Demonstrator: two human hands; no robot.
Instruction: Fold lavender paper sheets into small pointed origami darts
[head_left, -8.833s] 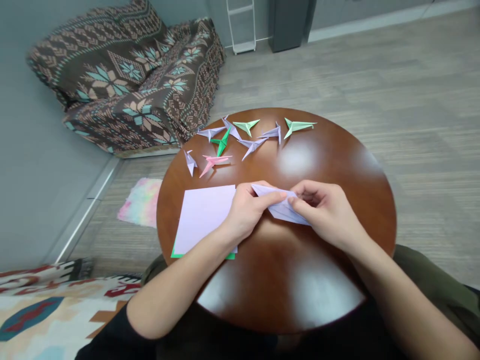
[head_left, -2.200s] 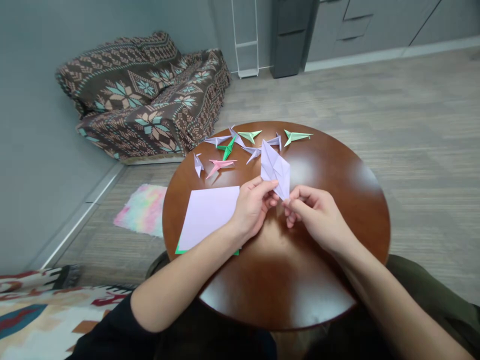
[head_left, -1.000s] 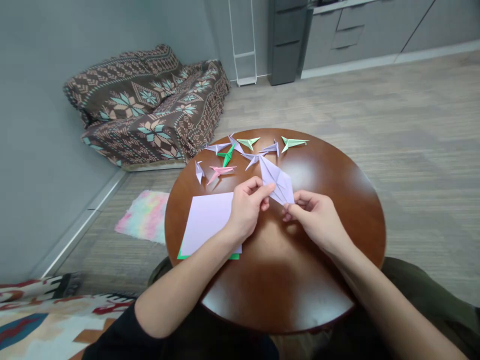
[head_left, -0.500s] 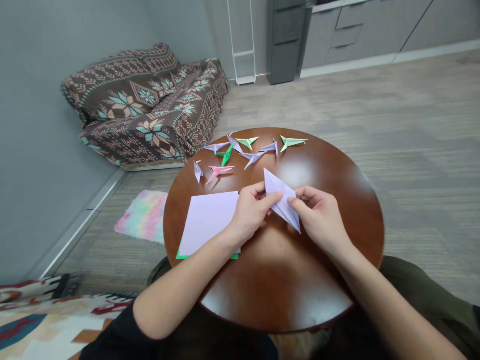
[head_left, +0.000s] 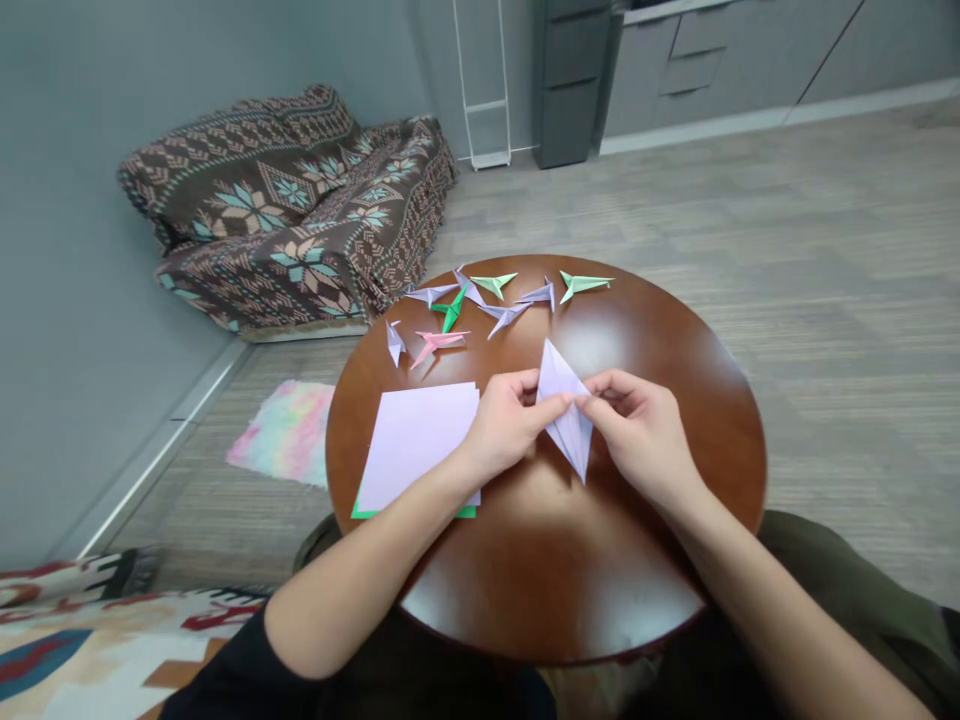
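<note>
A lilac sheet of origami paper [head_left: 562,375], folded into a long diamond, is held above the table between both my hands. My left hand [head_left: 510,420] pinches its left edge, thumb on top and fingers underneath. From the other side my right hand [head_left: 637,420] grips the right edge, its thumb meeting the left thumb near the middle. One point of the diamond faces away from me, the other towards me. Beside my left forearm lies a stack of square paper [head_left: 420,435], lilac on top with green showing below.
Several folded paper figures lie along the far side of the round brown table [head_left: 675,500], among them a pink one [head_left: 435,343], a dark green one [head_left: 452,310] and a pale green one [head_left: 581,285]. A covered sofa [head_left: 300,220] and a fluffy rug [head_left: 285,435] are to the left.
The folded lilac paper has turned so its long axis points more nearly straight away from me. My left thumb has slid right, closer to the right thumb.
</note>
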